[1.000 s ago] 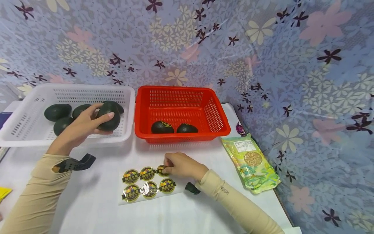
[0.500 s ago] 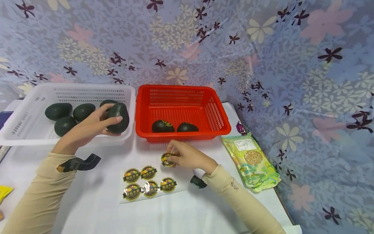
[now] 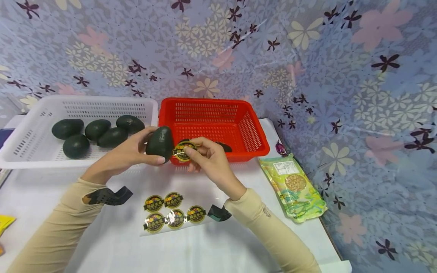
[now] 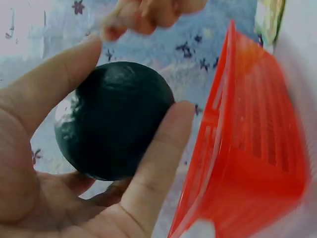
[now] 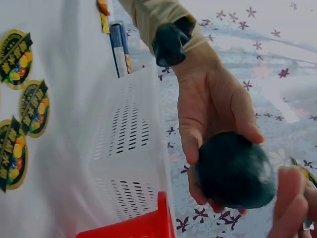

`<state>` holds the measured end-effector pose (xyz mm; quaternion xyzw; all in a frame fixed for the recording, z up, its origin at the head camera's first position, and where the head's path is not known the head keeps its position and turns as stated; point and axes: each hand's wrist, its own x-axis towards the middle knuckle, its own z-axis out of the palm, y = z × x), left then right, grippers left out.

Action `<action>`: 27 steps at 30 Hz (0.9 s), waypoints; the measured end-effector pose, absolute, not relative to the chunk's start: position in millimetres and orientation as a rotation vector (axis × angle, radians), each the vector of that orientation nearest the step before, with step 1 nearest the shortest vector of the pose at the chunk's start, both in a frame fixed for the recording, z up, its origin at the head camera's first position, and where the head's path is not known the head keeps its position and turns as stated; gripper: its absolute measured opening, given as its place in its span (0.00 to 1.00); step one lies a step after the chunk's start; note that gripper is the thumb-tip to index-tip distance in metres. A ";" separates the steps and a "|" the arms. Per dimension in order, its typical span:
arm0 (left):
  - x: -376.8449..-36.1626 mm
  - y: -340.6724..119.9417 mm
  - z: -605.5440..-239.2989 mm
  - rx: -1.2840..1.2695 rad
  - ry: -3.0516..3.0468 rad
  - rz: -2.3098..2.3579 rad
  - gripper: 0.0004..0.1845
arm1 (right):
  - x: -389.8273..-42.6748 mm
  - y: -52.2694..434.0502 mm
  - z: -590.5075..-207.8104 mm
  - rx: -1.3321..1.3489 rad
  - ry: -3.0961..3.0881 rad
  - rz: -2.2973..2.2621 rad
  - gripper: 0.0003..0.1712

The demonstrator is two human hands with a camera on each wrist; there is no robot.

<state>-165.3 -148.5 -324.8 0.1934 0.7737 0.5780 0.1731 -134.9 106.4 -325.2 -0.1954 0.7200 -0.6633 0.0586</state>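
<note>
While the left hand (image 3: 128, 153) grips a dark avocado (image 3: 160, 143) above the counter (image 3: 102, 242), just before the red basket (image 3: 252, 132), the right hand (image 3: 208, 159) pinches a round sticker (image 3: 182, 150) against it. Four more avocados lie in the white basket (image 3: 27, 151).

Long beige sleeves (image 3: 51, 223) on both arms, dark wrist straps (image 3: 107, 196), bare hands (image 3: 208, 159)

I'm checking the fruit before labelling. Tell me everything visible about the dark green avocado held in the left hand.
The dark green avocado is egg-shaped, with dull, slightly rough skin and no label visible on it. It is held above the white table in front of the red plastic basket. The left hand grips it between thumb and fingers; the right hand brings a round gold-and-black sticker against its side.
</note>
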 end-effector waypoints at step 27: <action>-140.0 -96.8 -322.9 0.514 2.333 1.843 0.48 | -132.1 90.6 -312.0 -0.687 2.410 -1.990 0.10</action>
